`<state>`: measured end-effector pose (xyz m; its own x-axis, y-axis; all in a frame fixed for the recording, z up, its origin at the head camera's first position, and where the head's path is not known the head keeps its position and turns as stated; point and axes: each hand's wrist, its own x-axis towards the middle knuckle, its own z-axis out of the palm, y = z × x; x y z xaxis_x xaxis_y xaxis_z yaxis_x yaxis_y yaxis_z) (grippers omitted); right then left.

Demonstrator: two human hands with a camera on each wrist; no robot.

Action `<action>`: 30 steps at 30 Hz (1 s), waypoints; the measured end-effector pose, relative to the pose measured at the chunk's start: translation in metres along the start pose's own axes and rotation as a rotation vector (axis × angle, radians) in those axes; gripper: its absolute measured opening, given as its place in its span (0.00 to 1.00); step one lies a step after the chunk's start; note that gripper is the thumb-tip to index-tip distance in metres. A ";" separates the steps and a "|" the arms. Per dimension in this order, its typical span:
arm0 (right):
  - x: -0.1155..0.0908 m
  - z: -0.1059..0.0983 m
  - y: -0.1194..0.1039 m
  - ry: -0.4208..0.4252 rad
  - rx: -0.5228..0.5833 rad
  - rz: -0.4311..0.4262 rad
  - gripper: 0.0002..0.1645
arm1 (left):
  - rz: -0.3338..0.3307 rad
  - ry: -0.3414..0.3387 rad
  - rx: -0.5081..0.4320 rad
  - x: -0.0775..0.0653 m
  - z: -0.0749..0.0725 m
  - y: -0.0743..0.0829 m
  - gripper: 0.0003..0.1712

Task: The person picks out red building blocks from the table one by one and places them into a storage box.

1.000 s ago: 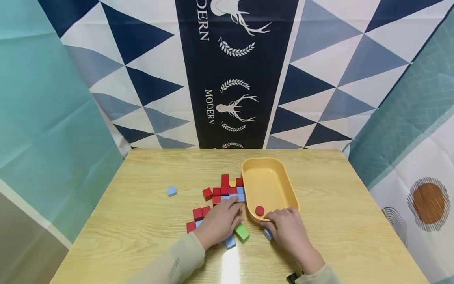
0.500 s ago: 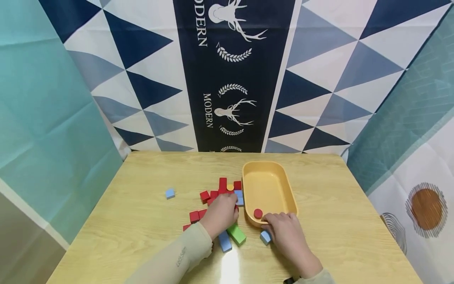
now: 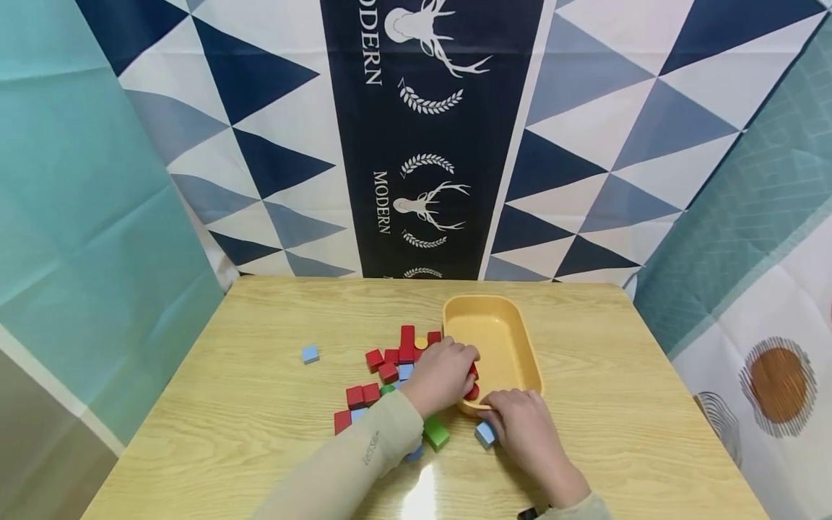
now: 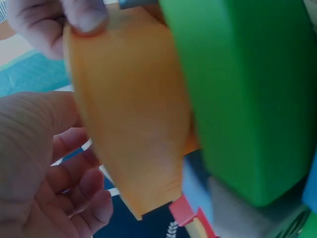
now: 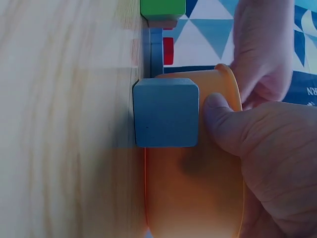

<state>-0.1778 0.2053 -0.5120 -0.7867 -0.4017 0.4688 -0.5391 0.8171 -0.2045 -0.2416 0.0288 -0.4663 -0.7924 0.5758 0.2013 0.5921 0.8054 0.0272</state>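
Observation:
My left hand reaches over the left rim of the yellow plastic tray. It pinches a small red block at its fingertips, just inside the tray. Near that block lies a red round piece. In the left wrist view, the tray wall hides the left fingertips and the red block. My right hand grips the tray's near rim, its thumb pressed against the outer wall. Beside that thumb, a blue block stands on the table, outside the tray.
Several red blocks and blue ones lie left of the tray, partly covered by the left arm. A green block lies nearer me. One blue block sits apart at far left. A patterned cloth hangs behind the table.
My left hand has moved from the scattered blocks rightward to the tray, carrying a red block over its rim. My right hand has stayed on the near rim.

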 end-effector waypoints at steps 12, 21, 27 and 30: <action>-0.003 0.002 -0.007 0.002 -0.006 0.030 0.09 | -0.004 -0.007 -0.128 -0.049 -0.021 -0.021 0.24; 0.008 0.002 -0.003 0.012 0.004 0.013 0.08 | -0.225 0.066 -0.276 -0.145 -0.047 -0.076 0.34; 0.008 0.002 0.000 0.013 -0.002 0.014 0.09 | -0.266 0.054 -0.298 -0.180 -0.031 -0.082 0.35; 0.003 0.004 -0.002 -0.006 0.000 0.033 0.10 | -0.225 0.057 -0.302 -0.186 -0.019 -0.076 0.31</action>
<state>-0.1805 0.2008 -0.5130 -0.8060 -0.3771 0.4562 -0.5128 0.8299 -0.2199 -0.1360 -0.1420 -0.4867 -0.9033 0.3735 0.2109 0.4272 0.8283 0.3625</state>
